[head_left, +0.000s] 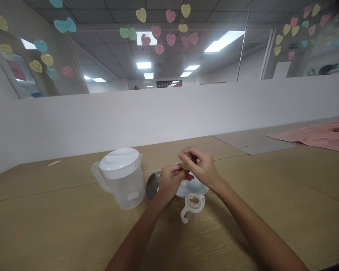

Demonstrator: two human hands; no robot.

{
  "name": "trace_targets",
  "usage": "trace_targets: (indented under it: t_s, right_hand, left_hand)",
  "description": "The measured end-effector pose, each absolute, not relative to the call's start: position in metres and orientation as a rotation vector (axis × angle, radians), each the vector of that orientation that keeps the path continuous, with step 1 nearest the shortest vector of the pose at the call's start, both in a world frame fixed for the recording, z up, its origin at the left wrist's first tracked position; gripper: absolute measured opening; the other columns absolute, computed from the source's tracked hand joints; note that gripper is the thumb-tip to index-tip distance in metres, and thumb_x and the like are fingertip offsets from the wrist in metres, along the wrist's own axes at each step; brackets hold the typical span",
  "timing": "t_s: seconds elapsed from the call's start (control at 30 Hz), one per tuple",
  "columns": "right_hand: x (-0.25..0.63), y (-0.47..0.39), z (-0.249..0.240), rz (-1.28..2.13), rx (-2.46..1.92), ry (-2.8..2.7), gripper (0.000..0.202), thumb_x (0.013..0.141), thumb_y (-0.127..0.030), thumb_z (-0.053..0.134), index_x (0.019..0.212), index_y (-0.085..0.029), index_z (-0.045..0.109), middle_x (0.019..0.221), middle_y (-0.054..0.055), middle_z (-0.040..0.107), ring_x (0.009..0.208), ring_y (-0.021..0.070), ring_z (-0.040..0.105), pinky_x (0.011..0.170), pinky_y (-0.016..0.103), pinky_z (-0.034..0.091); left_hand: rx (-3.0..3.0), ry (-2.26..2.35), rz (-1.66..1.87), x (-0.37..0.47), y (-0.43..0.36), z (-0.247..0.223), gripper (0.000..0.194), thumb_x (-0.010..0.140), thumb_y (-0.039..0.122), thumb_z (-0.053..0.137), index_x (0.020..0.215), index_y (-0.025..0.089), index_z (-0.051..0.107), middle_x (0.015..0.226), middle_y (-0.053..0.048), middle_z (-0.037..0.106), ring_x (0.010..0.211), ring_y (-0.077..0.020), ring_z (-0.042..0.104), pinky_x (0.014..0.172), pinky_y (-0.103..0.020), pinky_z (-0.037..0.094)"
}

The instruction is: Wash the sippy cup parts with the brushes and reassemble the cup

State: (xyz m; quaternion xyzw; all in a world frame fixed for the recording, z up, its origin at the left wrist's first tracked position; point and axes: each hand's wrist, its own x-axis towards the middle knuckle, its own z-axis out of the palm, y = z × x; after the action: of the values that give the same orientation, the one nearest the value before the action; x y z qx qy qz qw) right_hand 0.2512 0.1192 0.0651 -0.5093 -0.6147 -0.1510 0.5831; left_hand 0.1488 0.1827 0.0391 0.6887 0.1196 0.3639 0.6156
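My left hand (171, 181) and my right hand (202, 165) meet above a pale bowl (197, 189). A small clear piece, perhaps a little jar or cap (184, 165), is pinched by my right hand, and the closed fingers of my left hand touch it from below. My fingers hide most of it. Just nearer to me stands a small clear cup (194, 202) in a whitish holder with a curved hook (184, 216); reddish bits lie inside the cup. Left of my left hand, a dark round dish (151, 187) shows partly, with a small clear container (158, 175) at it.
A lidded clear plastic pitcher (127, 188) stands to the left on the wooden table (59, 226). At the right lie a grey mat (237, 142) and a pink cloth (307, 135). Behind the table rises a white wall (158, 116) with windows above.
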Motion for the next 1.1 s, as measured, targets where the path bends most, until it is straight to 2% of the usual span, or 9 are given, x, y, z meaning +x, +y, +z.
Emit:
trace_targets:
  t_s: [0.13, 0.23, 0.33, 0.43, 0.6, 0.77, 0.87, 0.97, 1.1]
  right_hand:
    - [0.254, 0.121, 0.068, -0.554, -1.196, -1.392, 0.03, 0.086, -0.034, 0.052, 0.062, -0.017, 0.058, 0.051, -0.002, 0.053, 0.046, 0.0073, 0.042, 0.049, 0.02, 0.032]
    - [0.257, 0.126, 0.064, -0.529, -1.237, -1.478, 0.033, 0.087, -0.035, 0.053, 0.059, -0.017, 0.058, 0.052, -0.001, 0.056, 0.047, 0.0075, 0.045, 0.05, 0.02, 0.033]
    - [0.26, 0.13, 0.061, -0.512, -1.273, -1.495, 0.029, 0.085, -0.037, 0.056, 0.065, -0.017, 0.062, 0.055, -0.001, 0.057, 0.051, 0.0081, 0.048, 0.051, 0.02, 0.033]
    - [0.26, 0.131, 0.061, -0.55, -1.289, -1.521, 0.023, 0.084, -0.035, 0.058, 0.071, -0.017, 0.065, 0.057, -0.002, 0.054, 0.051, 0.008, 0.047, 0.05, 0.02, 0.033]
    - [0.255, 0.114, 0.072, -0.715, -1.134, -1.441, 0.022, 0.085, -0.024, 0.059, 0.064, -0.017, 0.061, 0.055, -0.002, 0.053, 0.048, 0.0074, 0.045, 0.047, 0.021, 0.032]
    - [0.246, 0.075, 0.091, -0.886, -1.031, -1.112, 0.024, 0.081, -0.029, 0.065, 0.059, -0.021, 0.057, 0.047, -0.004, 0.045, 0.044, 0.0093, 0.038, 0.044, 0.025, 0.03]
    - [0.243, 0.07, 0.093, -0.683, -1.03, -1.231, 0.028, 0.087, -0.034, 0.057, 0.063, -0.021, 0.058, 0.05, -0.003, 0.049, 0.045, 0.0096, 0.042, 0.044, 0.024, 0.033]
    - [0.245, 0.081, 0.088, -0.477, -1.153, -1.551, 0.036, 0.093, -0.034, 0.043, 0.066, -0.019, 0.059, 0.056, -0.001, 0.053, 0.05, 0.0091, 0.048, 0.047, 0.022, 0.036]
    - [0.243, 0.094, 0.083, -0.64, -1.207, -1.543, 0.04, 0.094, -0.032, 0.039, 0.061, -0.018, 0.055, 0.053, -0.001, 0.052, 0.047, 0.0079, 0.046, 0.047, 0.021, 0.034]
  left_hand:
    - [1.603, 0.297, 0.851, 0.149, 0.186, 0.037, 0.023, 0.072, 0.034, 0.065, 0.069, 0.012, 0.07, 0.064, -0.004, 0.068, 0.059, -0.0155, 0.065, 0.06, -0.024, 0.054]
    - [1.624, 0.314, 0.888, 0.148, 0.191, 0.035, 0.022, 0.073, 0.034, 0.065, 0.069, 0.013, 0.069, 0.061, -0.002, 0.067, 0.057, -0.0148, 0.065, 0.059, -0.024, 0.054]
    - [1.635, 0.333, 0.927, 0.147, 0.197, 0.035, 0.024, 0.074, 0.035, 0.065, 0.073, 0.012, 0.07, 0.062, -0.003, 0.067, 0.06, -0.0159, 0.066, 0.059, -0.024, 0.054]
    - [1.657, 0.338, 0.936, 0.146, 0.201, 0.035, 0.027, 0.075, 0.038, 0.064, 0.077, 0.011, 0.071, 0.064, -0.005, 0.068, 0.063, -0.0179, 0.067, 0.06, -0.025, 0.053]
    - [1.755, 0.361, 0.911, 0.146, 0.198, 0.033, 0.025, 0.077, 0.037, 0.062, 0.079, 0.014, 0.072, 0.064, -0.004, 0.069, 0.062, -0.0176, 0.066, 0.06, -0.025, 0.05]
    - [1.91, 0.375, 0.858, 0.147, 0.174, 0.042, 0.022, 0.078, 0.029, 0.057, 0.071, 0.016, 0.073, 0.066, -0.003, 0.071, 0.066, -0.0171, 0.064, 0.058, -0.022, 0.044]
    - [1.882, 0.346, 0.807, 0.147, 0.161, 0.049, 0.02, 0.078, 0.028, 0.057, 0.075, 0.017, 0.074, 0.068, -0.001, 0.072, 0.066, -0.0169, 0.065, 0.058, -0.022, 0.044]
    - [1.794, 0.342, 0.847, 0.145, 0.158, 0.051, 0.021, 0.078, 0.028, 0.056, 0.07, 0.016, 0.072, 0.066, -0.001, 0.07, 0.064, -0.0169, 0.065, 0.059, -0.022, 0.046]
    - [1.752, 0.294, 0.949, 0.143, 0.161, 0.053, 0.026, 0.079, 0.027, 0.054, 0.061, 0.015, 0.068, 0.064, 0.0, 0.069, 0.061, -0.0151, 0.063, 0.057, -0.021, 0.046]
